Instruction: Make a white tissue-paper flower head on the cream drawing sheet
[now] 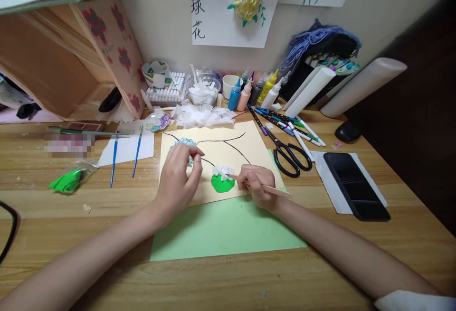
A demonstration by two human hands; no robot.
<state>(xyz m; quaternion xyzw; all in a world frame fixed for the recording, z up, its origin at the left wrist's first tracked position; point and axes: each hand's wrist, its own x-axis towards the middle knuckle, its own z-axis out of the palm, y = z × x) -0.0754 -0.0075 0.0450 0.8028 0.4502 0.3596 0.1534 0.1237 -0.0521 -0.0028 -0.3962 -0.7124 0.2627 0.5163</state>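
My right hand (258, 183) is closed around a thin wooden stick (276, 190). The stick's pointed tip touches a tuft of crumpled white tissue paper (223, 172) on a bright green round patch (223, 183). That patch lies on a cream sheet (245, 135) with dark branch lines drawn across it. Over the left part of the sheet is my left hand (180, 171), its fingers bent and thumb apart, with nothing visible in it. Behind it a blue crumpled-paper cluster (186, 141) is partly hidden by the fingers. Under the cream sheet lies a green sheet (228, 230).
Black scissors (287, 154), markers (292, 126) and a phone (356, 185) lie to the right. Paint bottles (245, 93) and torn white tissue (203, 114) stand or lie at the back. On the left are paintbrushes (137, 152) and a bag of green clay-like material (69, 180).
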